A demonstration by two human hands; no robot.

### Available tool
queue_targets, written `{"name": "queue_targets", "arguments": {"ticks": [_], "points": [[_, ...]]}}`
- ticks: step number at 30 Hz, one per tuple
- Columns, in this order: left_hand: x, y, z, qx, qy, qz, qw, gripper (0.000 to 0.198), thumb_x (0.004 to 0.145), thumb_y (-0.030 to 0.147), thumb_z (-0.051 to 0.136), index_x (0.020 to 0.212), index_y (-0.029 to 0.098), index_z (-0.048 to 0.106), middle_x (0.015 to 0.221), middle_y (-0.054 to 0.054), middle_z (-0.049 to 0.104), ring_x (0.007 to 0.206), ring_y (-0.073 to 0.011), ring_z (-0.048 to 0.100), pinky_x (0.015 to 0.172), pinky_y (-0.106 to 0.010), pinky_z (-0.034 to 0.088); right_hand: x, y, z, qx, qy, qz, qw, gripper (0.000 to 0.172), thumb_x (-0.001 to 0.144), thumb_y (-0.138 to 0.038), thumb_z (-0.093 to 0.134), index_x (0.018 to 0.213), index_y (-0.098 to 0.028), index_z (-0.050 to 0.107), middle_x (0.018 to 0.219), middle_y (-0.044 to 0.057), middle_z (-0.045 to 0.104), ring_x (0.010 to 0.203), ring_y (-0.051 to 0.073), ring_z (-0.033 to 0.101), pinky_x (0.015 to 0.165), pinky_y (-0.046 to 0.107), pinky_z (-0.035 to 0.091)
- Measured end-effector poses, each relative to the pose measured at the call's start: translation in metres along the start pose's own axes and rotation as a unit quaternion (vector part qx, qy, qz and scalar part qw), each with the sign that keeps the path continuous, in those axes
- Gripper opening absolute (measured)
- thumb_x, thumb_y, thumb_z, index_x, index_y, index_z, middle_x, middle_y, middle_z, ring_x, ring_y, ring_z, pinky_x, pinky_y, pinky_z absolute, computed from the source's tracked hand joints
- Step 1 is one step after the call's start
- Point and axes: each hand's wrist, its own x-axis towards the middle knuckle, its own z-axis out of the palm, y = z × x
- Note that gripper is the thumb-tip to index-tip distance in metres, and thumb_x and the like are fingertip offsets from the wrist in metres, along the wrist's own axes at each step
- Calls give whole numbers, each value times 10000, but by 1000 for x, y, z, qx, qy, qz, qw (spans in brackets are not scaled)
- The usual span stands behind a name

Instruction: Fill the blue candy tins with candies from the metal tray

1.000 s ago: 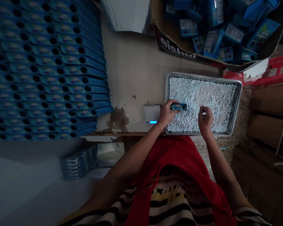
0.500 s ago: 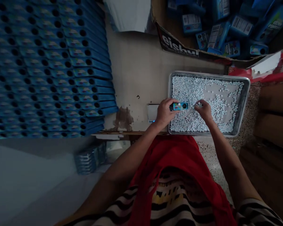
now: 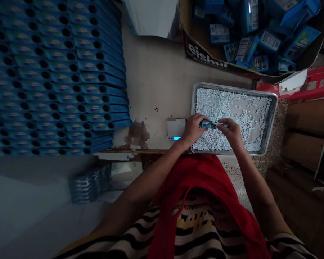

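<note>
My left hand [image 3: 194, 129] grips a small blue box [image 3: 206, 124] by its left end, above a metal tray [image 3: 270, 124] spread with small round white pellets [image 3: 210, 96]. My right hand [image 3: 231, 132] is at the right end of the box, its thumb and fingers pinched together at the dark round opening. A few white pellets seem to be between those fingers, though they are small and partly covered. Just left of my left hand lies a small digital scale [image 3: 176, 128] with a lit blue display.
Stacked blue boxes [image 3: 59, 77] with dark round holes fill the table's left side. A cardboard carton [image 3: 205, 55] at the back right contains more blue boxes. A white bag-like bundle [image 3: 152, 18] stands at the back. Brown cartons [image 3: 304, 140] are on the right.
My right hand has moved left from over the pellets to the end of the blue box. The scale shows more fully, and the view has shifted slightly.
</note>
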Motion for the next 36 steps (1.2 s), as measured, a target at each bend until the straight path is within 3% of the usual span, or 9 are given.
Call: {"name": "queue_targets", "arguments": {"ticks": [1,4,7,10,14,19,22,28,36], "points": [[-1,-2,3,-20,5,-7,1000,399,756,20,835,1094,225,784,1140,-49,801,1082,-249,743,1002,-376,573,0,7,-5,107,18,56,993,185,842,-273,839,1001,-227,757,754,-42,621,606,102,493,570,210,450],[-3,-7,15,-79,-2,-35,996,419,741,3,823,1096,221,777,1136,-42,808,1070,-231,754,994,-363,586,-1,30,-23,345,73,209,912,161,863,-188,791,911,-221,641,692,-81,553,490,46,348,429,127,293],[-3,-10,23,-121,-15,-42,992,423,738,23,835,1106,224,779,1164,-47,813,1099,-227,757,1023,-373,592,-6,51,-32,382,95,269,879,161,903,-168,733,872,-221,584,656,-77,566,449,35,359,390,95,267],[-4,-14,17,-173,8,-49,984,438,759,50,809,1158,227,768,1229,-51,804,1137,-213,759,1035,-354,601,-11,66,-30,372,93,289,877,119,897,-205,749,897,-206,630,691,-33,650,477,51,493,400,103,359],[-17,-24,-20,-221,31,-80,972,387,757,141,814,1131,211,746,1220,-62,807,1116,-207,774,1035,-338,613,-10,73,-24,347,94,286,888,174,846,-235,822,922,-205,669,739,-6,716,563,80,621,472,127,498],[-57,-48,-85,-208,81,-107,969,398,764,264,802,1152,204,739,1277,-91,800,1179,-217,761,1044,-333,613,-5,68,-26,303,76,258,914,274,787,-275,916,900,-196,680,627,-52,613,493,58,521,394,109,387],[-78,-69,-107,-192,106,-134,966,434,729,272,796,1154,197,754,1260,-93,804,1149,-223,763,970,-304,623,-4,62,-21,281,46,248,926,325,827,-396,929,884,-196,679,591,-65,562,472,51,464,389,114,362],[-85,-99,-102,-188,120,-139,965,398,709,215,793,1106,191,771,1185,-85,816,1145,-226,769,1026,-328,608,-5,42,11,265,-85,256,926,475,958,-547,804,704,-219,574,541,-61,451,481,71,408,427,155,378],[-106,-93,-105,-115,147,-89,978,568,783,158,830,1344,232,779,1439,-105,756,1378,-265,692,1185,-390,535,-6,8,48,262,-215,234,911,83,864,-226,806,883,-222,725,826,7,720,732,110,662,647,186,589]]}}
